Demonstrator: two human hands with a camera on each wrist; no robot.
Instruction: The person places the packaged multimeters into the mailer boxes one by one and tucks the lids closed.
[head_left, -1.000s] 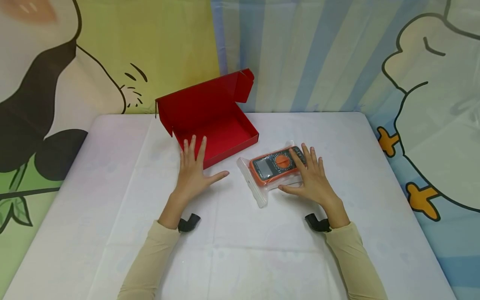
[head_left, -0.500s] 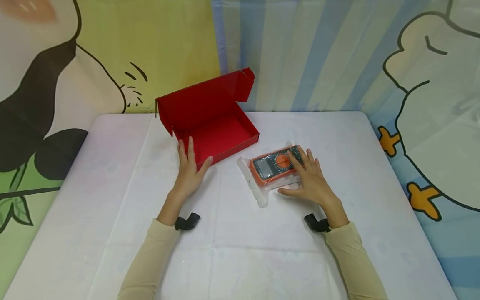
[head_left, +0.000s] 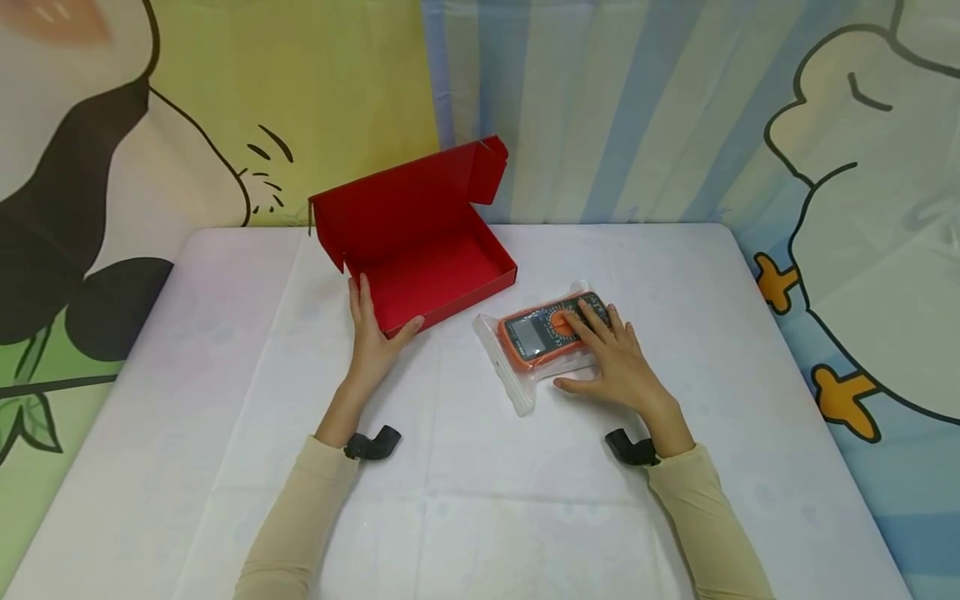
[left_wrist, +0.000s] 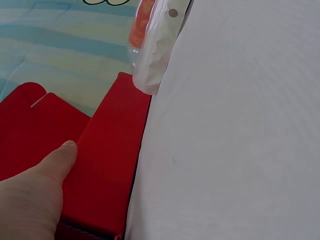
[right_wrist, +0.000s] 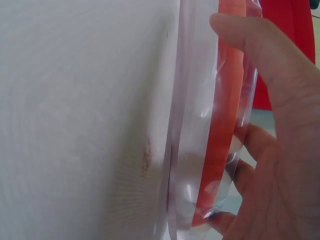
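In the head view a red cardboard box (head_left: 431, 275) stands with its lid raised, toward the table's back left. My left hand (head_left: 369, 350) is at its near left corner, fingers along the left side; in the left wrist view the thumb (left_wrist: 57, 162) lies extended at the front wall. To the right lies an orange and black multimeter (head_left: 547, 329) inside a clear zip bag (head_left: 513, 387). My right hand (head_left: 626, 371) is over the multimeter's right end, fingers spread across its top and thumb apart near the bag's front edge. The right wrist view shows fingertips touching the plastic.
A white cloth covers the table (head_left: 480, 517). Behind it hangs a curtain (head_left: 645, 108) printed with cartoon animals. Each wrist wears a black camera mount, such as the left mount (head_left: 372, 443).
My left hand has moved slightly left and down onto the box's near corner, its fingers drawing closer together. The right hand has settled a little lower over the multimeter. Box and bag stay put.
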